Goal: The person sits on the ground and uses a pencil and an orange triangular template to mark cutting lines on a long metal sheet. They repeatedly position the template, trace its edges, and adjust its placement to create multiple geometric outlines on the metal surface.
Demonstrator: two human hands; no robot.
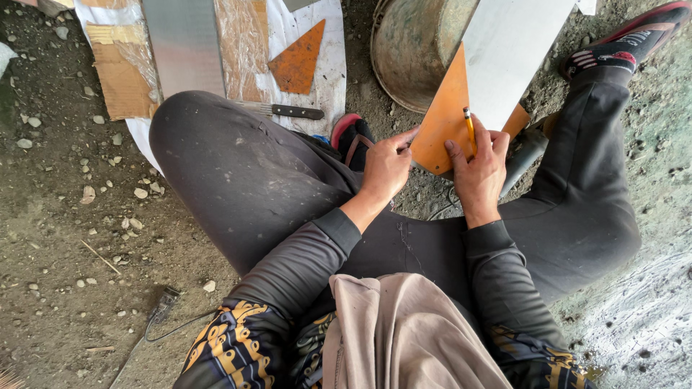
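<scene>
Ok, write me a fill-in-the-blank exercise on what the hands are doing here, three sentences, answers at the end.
1. The right hand holds a yellow ____ against the orange template.
2. The left hand presses on the template's ____ edge.
3. The black-handled knife lies on the white sheet, below a smaller orange piece shaped like a ____.

Missing words: pencil; left; triangle
</scene>
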